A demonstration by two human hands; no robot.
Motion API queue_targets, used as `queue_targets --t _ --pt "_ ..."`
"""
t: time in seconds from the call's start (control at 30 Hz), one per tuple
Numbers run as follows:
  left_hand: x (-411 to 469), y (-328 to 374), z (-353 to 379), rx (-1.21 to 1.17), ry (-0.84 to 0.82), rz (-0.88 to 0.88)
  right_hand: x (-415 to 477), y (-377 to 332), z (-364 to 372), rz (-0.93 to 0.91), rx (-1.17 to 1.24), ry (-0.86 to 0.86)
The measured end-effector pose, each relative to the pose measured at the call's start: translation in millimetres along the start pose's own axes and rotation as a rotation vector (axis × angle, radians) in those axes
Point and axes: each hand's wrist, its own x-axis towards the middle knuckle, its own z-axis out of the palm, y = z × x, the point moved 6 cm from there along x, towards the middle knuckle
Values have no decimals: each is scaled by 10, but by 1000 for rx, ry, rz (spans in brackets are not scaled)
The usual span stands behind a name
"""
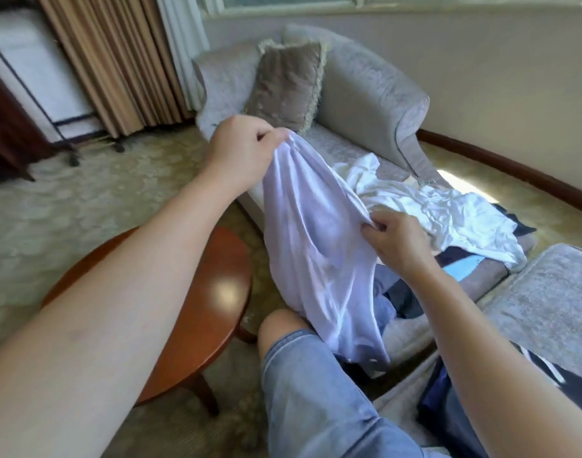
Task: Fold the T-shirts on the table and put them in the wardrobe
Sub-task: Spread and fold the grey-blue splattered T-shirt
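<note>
Folding is not yet begun: your left hand (246,148) and right hand (398,241) each pinch the white T-shirt (316,246), hanging bunched over your knee beside the sofa's (365,94) near edge; next, spread it flat.

Left hand (241,145) is raised, right hand (397,241) lower, fingers (270,136) pinching the T-shirt (311,249)

Bare forearms; light blue denim shorts (309,391), knee-length.

Round table (197,325): near side hidden behind the left forearm (117,292).
Dark clothes (398,299): mostly covered by the held white T-shirt (316,242).
Dark wooden furniture (5,127): cut off at left edge, possibly a wardrobe.
</note>
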Motion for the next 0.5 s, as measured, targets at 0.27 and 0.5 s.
queue_targets --t 0.27,0.5 --pt "-634 -75 -1837 47 509 -21 -8 -1197 -178 -174 171 146" --pt "-1233 -263 -2953 203 728 -109 49 -2480 -560 -387 296 332"
